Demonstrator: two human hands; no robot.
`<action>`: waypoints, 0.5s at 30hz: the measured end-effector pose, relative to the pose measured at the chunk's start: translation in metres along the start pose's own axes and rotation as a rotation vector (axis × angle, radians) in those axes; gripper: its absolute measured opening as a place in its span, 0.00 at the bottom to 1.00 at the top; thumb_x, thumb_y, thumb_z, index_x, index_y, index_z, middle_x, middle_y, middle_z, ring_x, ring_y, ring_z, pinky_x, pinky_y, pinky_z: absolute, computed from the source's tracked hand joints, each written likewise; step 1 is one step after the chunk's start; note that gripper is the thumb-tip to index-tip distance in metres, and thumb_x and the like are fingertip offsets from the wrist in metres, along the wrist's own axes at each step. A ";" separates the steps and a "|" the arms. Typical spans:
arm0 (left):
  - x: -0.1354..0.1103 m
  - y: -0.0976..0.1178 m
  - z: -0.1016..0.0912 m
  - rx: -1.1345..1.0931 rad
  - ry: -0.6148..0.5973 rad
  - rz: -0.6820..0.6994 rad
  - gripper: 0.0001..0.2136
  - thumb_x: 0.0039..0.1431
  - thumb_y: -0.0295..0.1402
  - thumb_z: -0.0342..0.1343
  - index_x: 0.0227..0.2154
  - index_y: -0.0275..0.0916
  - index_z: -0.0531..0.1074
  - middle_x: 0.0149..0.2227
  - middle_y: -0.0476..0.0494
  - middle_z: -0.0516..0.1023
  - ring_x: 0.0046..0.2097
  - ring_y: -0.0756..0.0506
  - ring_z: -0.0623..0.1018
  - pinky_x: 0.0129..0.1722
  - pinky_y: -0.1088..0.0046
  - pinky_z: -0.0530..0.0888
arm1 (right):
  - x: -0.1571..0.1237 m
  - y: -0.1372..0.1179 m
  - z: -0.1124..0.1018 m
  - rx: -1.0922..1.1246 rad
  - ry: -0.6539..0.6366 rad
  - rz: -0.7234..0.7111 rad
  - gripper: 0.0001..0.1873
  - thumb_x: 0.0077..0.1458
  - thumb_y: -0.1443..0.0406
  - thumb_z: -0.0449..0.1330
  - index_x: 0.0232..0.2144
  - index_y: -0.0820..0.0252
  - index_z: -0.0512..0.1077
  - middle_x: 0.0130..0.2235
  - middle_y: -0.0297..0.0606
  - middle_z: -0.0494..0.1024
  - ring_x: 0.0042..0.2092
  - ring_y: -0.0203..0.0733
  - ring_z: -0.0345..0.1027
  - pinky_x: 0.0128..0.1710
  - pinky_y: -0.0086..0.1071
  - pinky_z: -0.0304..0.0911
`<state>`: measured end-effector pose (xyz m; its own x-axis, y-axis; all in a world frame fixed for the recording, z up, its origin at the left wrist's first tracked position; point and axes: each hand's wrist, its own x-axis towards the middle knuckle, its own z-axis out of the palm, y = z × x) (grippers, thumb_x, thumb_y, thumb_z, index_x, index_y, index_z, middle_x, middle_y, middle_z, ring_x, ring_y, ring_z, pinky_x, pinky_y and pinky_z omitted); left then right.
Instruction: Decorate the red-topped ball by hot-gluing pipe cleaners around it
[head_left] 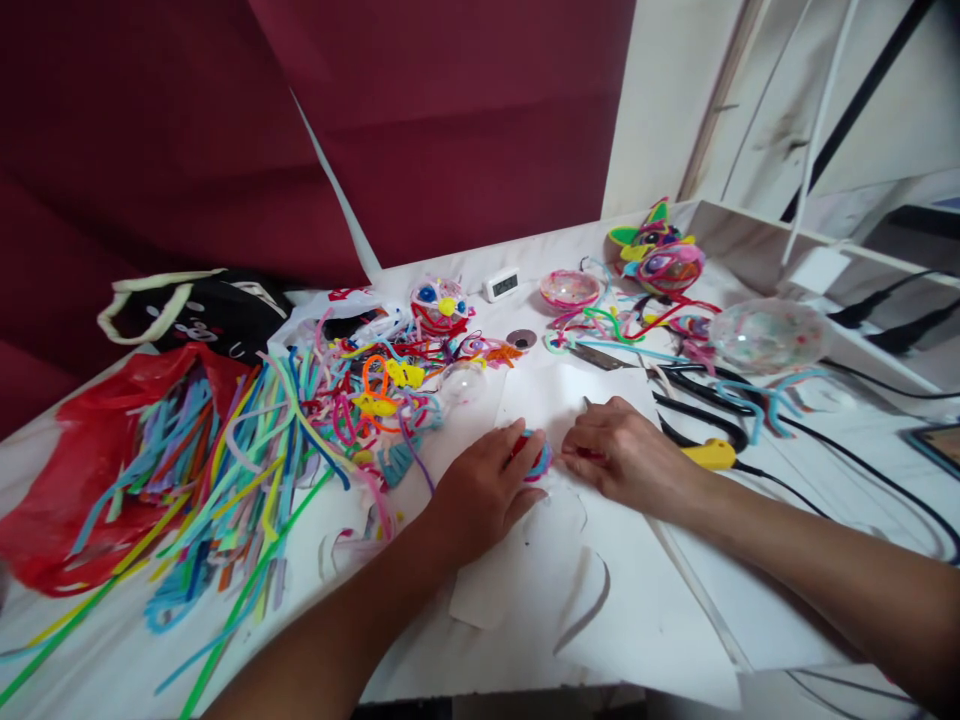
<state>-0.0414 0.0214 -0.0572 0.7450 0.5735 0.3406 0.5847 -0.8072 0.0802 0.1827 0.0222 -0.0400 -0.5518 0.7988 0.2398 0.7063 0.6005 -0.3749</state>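
Observation:
My left hand (486,490) and my right hand (626,455) meet over white paper (570,560) on the table. Between their fingertips sits a small coil of blue, pink and red pipe cleaner (535,458). The left fingers curl round the coil. The right fingers pinch its right end. A big heap of loose coloured pipe cleaners (247,450) lies left of my left hand.
A red plastic bag (71,500) and a black tote bag (202,310) lie at the left. Finished pipe-cleaner balls (439,305) (664,260), a clear plastic dome (765,335), black scissors (701,385), a yellow-tipped tool (709,455), cables and a small white clock (502,285) stand further back.

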 end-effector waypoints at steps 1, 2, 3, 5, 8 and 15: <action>0.000 0.000 0.000 0.002 -0.003 -0.005 0.23 0.65 0.40 0.47 0.58 0.32 0.58 0.58 0.27 0.65 0.59 0.37 0.68 0.57 0.55 0.70 | 0.000 0.000 0.000 0.003 0.003 -0.003 0.07 0.57 0.65 0.57 0.30 0.61 0.74 0.29 0.36 0.76 0.36 0.41 0.68 0.40 0.38 0.54; 0.000 0.001 0.000 0.002 -0.003 -0.010 0.23 0.65 0.40 0.47 0.58 0.32 0.58 0.58 0.27 0.65 0.59 0.37 0.68 0.57 0.55 0.70 | 0.000 0.000 -0.001 0.005 0.006 -0.006 0.07 0.57 0.66 0.57 0.30 0.61 0.74 0.29 0.35 0.76 0.36 0.41 0.68 0.40 0.38 0.53; 0.000 0.001 0.000 0.002 -0.003 -0.014 0.23 0.65 0.39 0.46 0.58 0.32 0.58 0.58 0.27 0.65 0.59 0.37 0.68 0.57 0.56 0.70 | 0.000 0.000 -0.001 0.007 0.009 -0.007 0.07 0.57 0.66 0.57 0.30 0.61 0.74 0.29 0.35 0.76 0.36 0.41 0.68 0.40 0.38 0.53; 0.001 0.001 0.001 0.002 -0.002 -0.013 0.23 0.65 0.39 0.46 0.59 0.32 0.57 0.59 0.27 0.64 0.60 0.37 0.68 0.57 0.57 0.70 | 0.000 0.000 -0.002 0.010 0.017 -0.012 0.07 0.57 0.66 0.57 0.31 0.61 0.74 0.29 0.35 0.76 0.36 0.41 0.67 0.40 0.38 0.53; 0.001 -0.001 0.001 -0.010 -0.004 0.005 0.23 0.66 0.39 0.46 0.59 0.32 0.56 0.59 0.28 0.63 0.60 0.37 0.67 0.56 0.59 0.71 | 0.000 0.000 -0.004 0.010 0.035 -0.008 0.06 0.56 0.67 0.57 0.31 0.61 0.74 0.29 0.35 0.76 0.36 0.41 0.67 0.40 0.38 0.53; 0.004 -0.018 0.001 -0.083 -0.039 0.116 0.22 0.66 0.38 0.45 0.59 0.32 0.56 0.60 0.27 0.62 0.61 0.37 0.66 0.57 0.58 0.71 | -0.002 -0.001 -0.004 0.004 0.058 -0.019 0.06 0.56 0.68 0.57 0.32 0.60 0.74 0.30 0.36 0.76 0.37 0.42 0.67 0.40 0.38 0.52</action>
<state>-0.0492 0.0383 -0.0583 0.8189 0.4791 0.3161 0.4663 -0.8764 0.1204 0.1846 0.0200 -0.0365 -0.5384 0.7883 0.2979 0.6941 0.6153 -0.3738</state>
